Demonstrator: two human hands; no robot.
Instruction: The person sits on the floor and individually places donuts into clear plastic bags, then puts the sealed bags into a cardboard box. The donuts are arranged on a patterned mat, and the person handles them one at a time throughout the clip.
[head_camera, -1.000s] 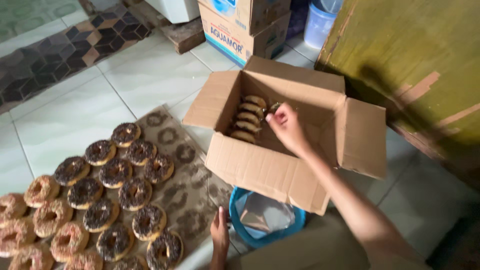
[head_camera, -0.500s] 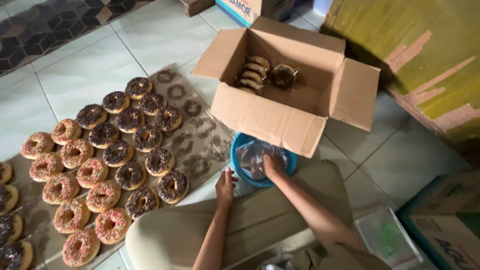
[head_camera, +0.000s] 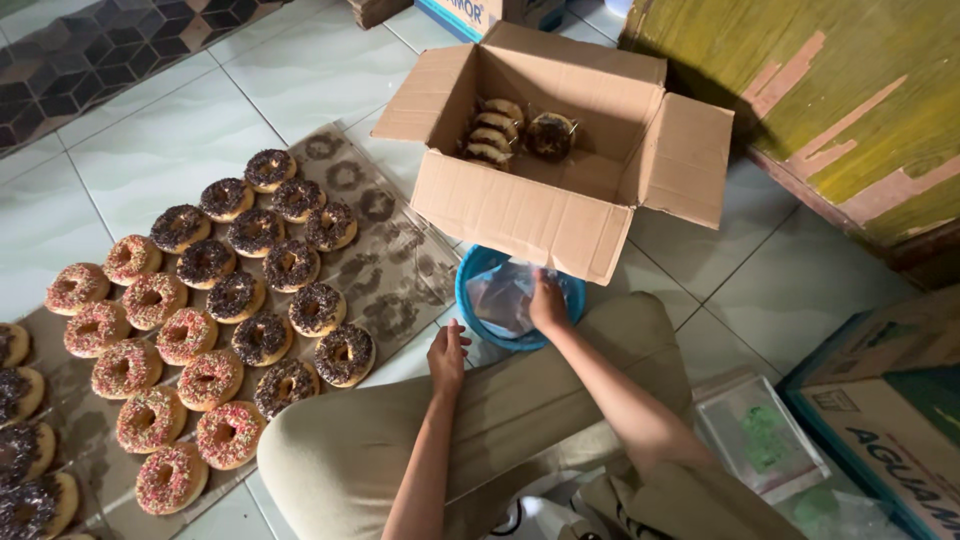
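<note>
My right hand (head_camera: 547, 303) reaches into a blue bowl (head_camera: 468, 288) on the floor and touches the clear plastic bags (head_camera: 502, 298) inside it; whether it grips one I cannot tell. My left hand (head_camera: 447, 355) rests open on my knee, close to the brown paper sheet (head_camera: 392, 262). Behind the bowl stands an open cardboard box (head_camera: 520, 215) with several wrapped doughnuts (head_camera: 492, 133) lined up on edge and one chocolate doughnut (head_camera: 551, 134) beside them. Rows of chocolate-sprinkled doughnuts (head_camera: 263, 270) and coloured-sprinkled doughnuts (head_camera: 150, 345) lie on the paper to my left.
White tiled floor (head_camera: 300, 75) surrounds the paper. A worn green and yellow cabinet wall (head_camera: 850, 90) stands at the right. A printed carton (head_camera: 890, 420) and a flat clear packet (head_camera: 765, 440) lie at the lower right. A dark patterned mat (head_camera: 90, 60) is at the far left.
My right hand left the box, where it set a doughnut, and came down into the blue bowl. The view has tilted down and back, showing more doughnuts. My left hand stays on my knee.
</note>
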